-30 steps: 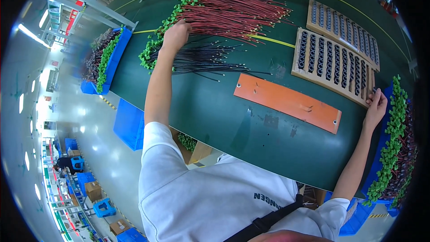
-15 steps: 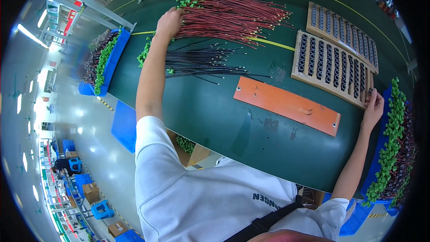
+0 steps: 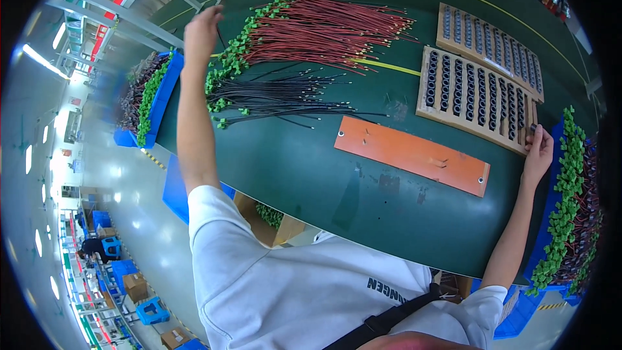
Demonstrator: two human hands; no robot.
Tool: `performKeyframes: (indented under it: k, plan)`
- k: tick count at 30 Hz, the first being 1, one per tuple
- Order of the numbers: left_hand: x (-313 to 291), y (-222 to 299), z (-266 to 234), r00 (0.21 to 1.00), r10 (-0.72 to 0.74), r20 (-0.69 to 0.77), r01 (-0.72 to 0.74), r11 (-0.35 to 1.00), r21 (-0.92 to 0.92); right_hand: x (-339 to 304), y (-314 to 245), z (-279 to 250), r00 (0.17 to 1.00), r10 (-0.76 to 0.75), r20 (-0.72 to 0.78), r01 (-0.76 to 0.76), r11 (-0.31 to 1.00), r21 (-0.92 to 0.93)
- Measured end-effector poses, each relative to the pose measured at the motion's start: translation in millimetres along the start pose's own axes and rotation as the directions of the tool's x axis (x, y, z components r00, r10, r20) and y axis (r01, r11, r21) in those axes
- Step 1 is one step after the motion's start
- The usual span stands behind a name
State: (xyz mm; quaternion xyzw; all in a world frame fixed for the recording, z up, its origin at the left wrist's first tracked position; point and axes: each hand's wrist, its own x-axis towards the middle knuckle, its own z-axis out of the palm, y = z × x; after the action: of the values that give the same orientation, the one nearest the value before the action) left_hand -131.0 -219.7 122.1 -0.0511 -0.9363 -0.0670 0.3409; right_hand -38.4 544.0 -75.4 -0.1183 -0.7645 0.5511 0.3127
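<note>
My left hand [image 3: 202, 31] is raised at the far left of the green table, beyond the green-connector ends of the wires. Its fingers are bent and blurred, and a thin dark strand shows just below them; whether it is held cannot be made out. Red wires [image 3: 317, 32] with green connectors lie in a wide bundle beside it, with black wires [image 3: 272, 94] nearer to me. My right hand [image 3: 539, 155] is at the right end of the nearer cardboard tray [image 3: 424, 107], fingertips pinched on a small black ring-shaped part [image 3: 533, 128]. Rows of similar black parts fill that tray.
Behind it lies a second tray [image 3: 442, 39] of parts. An orange board [image 3: 411, 155] with small pins lies mid-table. Blue bins of green-ended wires stand at the left [image 3: 165, 91] and right [image 3: 541, 246]. A metal frame [image 3: 116, 10] rises at the far left.
My left hand has left the green ends of the red wires and moved left, uncovering them. My right hand stays at the tray's end with the small black part.
</note>
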Motion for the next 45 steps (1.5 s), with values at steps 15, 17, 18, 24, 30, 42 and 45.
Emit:
performKeyframes:
  k: [15,17,18,24,30,42,45]
  plan:
    - [-141.3,313.7,35.0,0.738,0.481,0.473,0.264,0.44,-0.858,-122.3,-139.5,63.9,0.888,0.166,0.428,-0.402,0.733,0.548]
    - [-145.3,319.8,36.0,0.709,0.52,0.476,0.24,0.457,-0.857,-124.6,-136.6,58.3,0.895,0.165,0.414,-0.396,0.72,0.569]
    - [-146.1,321.5,37.0,0.693,0.534,0.485,0.216,0.487,-0.846,-124.4,-135.5,55.3,0.896,0.163,0.412,-0.401,0.695,0.597]
    - [-150.3,319.9,38.3,0.692,0.542,0.477,0.227,0.464,-0.856,-121.8,-136.4,50.5,0.904,0.186,0.386,-0.409,0.644,0.646]
    - [-147.9,319.8,35.5,0.66,0.562,0.498,0.23,0.48,-0.847,-120.7,-136.7,50.8,0.89,0.191,0.414,-0.435,0.627,0.646]
    - [-150.3,319.4,39.6,0.682,0.532,0.502,0.235,0.491,-0.839,-123.2,-137.2,49.5,0.869,0.151,0.471,-0.448,0.646,0.618]
    - [-149.4,319.9,39.9,0.691,0.523,0.498,0.221,0.504,-0.835,-124.0,-138.4,50.6,0.867,0.112,0.485,-0.432,0.652,0.623]
